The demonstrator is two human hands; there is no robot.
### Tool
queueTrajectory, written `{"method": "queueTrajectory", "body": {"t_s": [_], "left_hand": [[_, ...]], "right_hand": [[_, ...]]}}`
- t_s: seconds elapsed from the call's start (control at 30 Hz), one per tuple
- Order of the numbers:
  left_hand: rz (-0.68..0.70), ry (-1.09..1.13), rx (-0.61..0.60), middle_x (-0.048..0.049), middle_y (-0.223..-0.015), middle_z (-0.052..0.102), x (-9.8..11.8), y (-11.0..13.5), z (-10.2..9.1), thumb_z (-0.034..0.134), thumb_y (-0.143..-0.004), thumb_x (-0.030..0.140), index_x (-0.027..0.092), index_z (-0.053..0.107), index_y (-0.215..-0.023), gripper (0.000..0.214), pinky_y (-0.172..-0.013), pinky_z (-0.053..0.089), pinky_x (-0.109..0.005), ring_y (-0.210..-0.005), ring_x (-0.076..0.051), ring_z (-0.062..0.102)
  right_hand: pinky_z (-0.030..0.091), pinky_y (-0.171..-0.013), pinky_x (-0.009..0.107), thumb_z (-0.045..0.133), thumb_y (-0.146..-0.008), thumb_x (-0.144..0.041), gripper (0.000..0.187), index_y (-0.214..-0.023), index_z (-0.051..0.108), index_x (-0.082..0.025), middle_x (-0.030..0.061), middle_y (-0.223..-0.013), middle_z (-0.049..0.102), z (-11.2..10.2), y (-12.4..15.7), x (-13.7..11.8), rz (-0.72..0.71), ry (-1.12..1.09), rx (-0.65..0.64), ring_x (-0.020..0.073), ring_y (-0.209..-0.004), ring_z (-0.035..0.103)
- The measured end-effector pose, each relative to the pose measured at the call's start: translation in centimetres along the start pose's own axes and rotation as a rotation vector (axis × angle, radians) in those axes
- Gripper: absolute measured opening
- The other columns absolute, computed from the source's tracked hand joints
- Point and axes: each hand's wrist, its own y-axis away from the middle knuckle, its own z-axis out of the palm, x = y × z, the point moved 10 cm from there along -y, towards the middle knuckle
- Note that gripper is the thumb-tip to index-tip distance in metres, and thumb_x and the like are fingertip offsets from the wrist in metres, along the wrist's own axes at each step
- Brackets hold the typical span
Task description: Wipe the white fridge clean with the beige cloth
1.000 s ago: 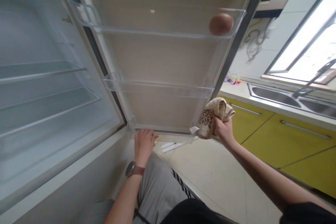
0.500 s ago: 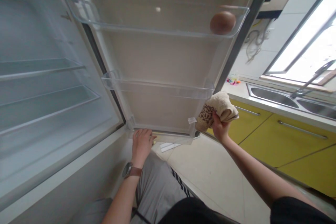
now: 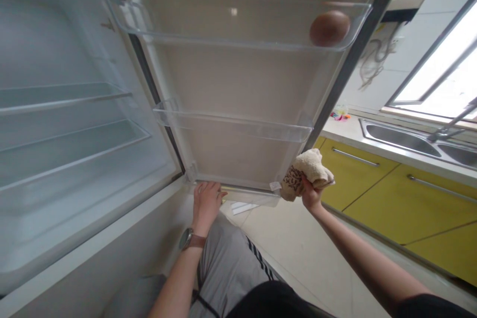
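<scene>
A beige towel (image 3: 312,166) with a brown pattern is bunched in my right hand (image 3: 310,196), its fingers closed round it. It lies against the lower outer corner of the open fridge door (image 3: 242,79). My left hand (image 3: 207,203) rests at the door's bottom, fingers curled over the rim of the lowest clear door shelf (image 3: 263,199); the fingertips are hidden behind it. A small white tag (image 3: 275,186) shows beside the towel. Higher up, a clear middle door shelf (image 3: 238,124) spans the door, and a brown egg (image 3: 330,29) lies at the right end of the upper door shelf (image 3: 238,35).
To the left is the fridge interior with glass shelves (image 3: 70,149). On the right, yellow cabinets (image 3: 439,203) stand under a counter with a steel sink (image 3: 402,140) below a window (image 3: 439,59). My leg in grey trousers (image 3: 227,253) is under the door.
My right hand has moved down along the door's outer edge with the towel. The left hand stays on the lowest shelf. The whole view has shifted slightly.
</scene>
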Motion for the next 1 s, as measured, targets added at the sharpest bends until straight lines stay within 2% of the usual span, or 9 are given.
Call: {"method": "queueTrajectory", "body": {"t_s": [0.23, 0.43, 0.7, 1.0], "left_hand": [[0.005, 0.004, -0.002, -0.0055, -0.094, 0.07, 0.3, -0.1, -0.2, 0.062, -0.098, 0.03, 0.021, 0.066, -0.087, 0.014, -0.109, 0.033, -0.047, -0.102, -0.027, 0.061], [0.011, -0.008, 0.008, -0.005, -0.094, 0.07, 0.3, 0.0, 0.0, 0.063, -0.098, 0.032, 0.021, 0.065, -0.087, 0.015, -0.109, 0.032, -0.047, -0.103, -0.028, 0.06], [0.012, -0.002, 0.02, -0.0054, -0.094, 0.07, 0.4, 0.0, 0.0, 0.063, -0.097, 0.029, 0.021, 0.067, -0.088, 0.012, -0.109, 0.033, -0.046, -0.102, -0.027, 0.06], [0.009, -0.015, 0.009, -0.0054, -0.093, 0.07, 0.6, -0.2, 0.1, 0.061, -0.098, 0.032, 0.022, 0.065, -0.087, 0.015, -0.108, 0.033, -0.047, -0.101, -0.028, 0.06]], "right_hand": [[0.051, -0.11, 0.052, 0.083, -0.068, -0.047, 0.056, -0.113, 0.068, -0.016, 0.0127, -0.121, 0.071, -1.4, 1.1, 1.9, 0.039, 0.114, 0.009, 0.0288, -0.115, 0.067], [0.052, -0.109, 0.05, 0.083, -0.068, -0.048, 0.054, -0.109, 0.069, -0.017, 0.0123, -0.119, 0.072, -1.5, 1.1, 2.4, 0.032, 0.11, -0.013, 0.0274, -0.112, 0.068], [0.059, -0.098, 0.045, 0.079, -0.07, -0.052, 0.055, -0.109, 0.068, -0.016, 0.0139, -0.113, 0.073, -2.5, 1.6, 3.3, -0.042, 0.264, -0.036, 0.0276, -0.105, 0.071], [0.06, -0.093, 0.047, 0.077, -0.072, -0.052, 0.05, -0.105, 0.069, -0.016, 0.015, -0.109, 0.076, -2.5, 3.6, 4.7, -0.041, 0.325, -0.093, 0.0305, -0.102, 0.072]]}}
